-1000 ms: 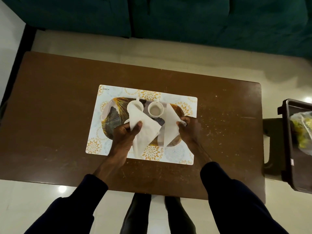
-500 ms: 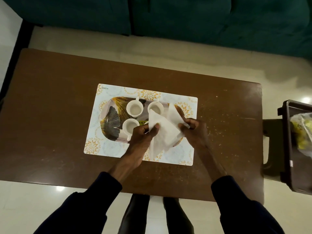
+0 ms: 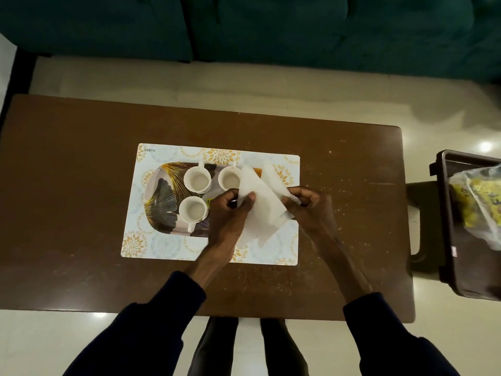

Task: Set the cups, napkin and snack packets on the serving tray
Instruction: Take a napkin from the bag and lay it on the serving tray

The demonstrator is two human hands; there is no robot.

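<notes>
An oval tray [image 3: 162,191] with a gold and grey leaf pattern lies on a floral placemat [image 3: 141,240]. Three white cups stand on it: one at the back left [image 3: 197,179], one at the back middle [image 3: 229,179], one at the front [image 3: 192,210]. Over the tray's right half, my left hand [image 3: 230,213] and my right hand [image 3: 309,207] both grip white napkins [image 3: 264,210], the folded sheets overlapping between them. A yellow bit of a packet [image 3: 209,202] peeks out by my left hand; the rest is hidden.
The placemat lies on a brown table [image 3: 67,185]. To the right stands a dark bin [image 3: 461,234] holding a clear bag of yellow snacks [image 3: 477,202]. A green sofa [image 3: 271,25] runs along the far side.
My left hand has carried its napkin rightward off the cups and brought it over the napkin in my right hand. All three cups now show.
</notes>
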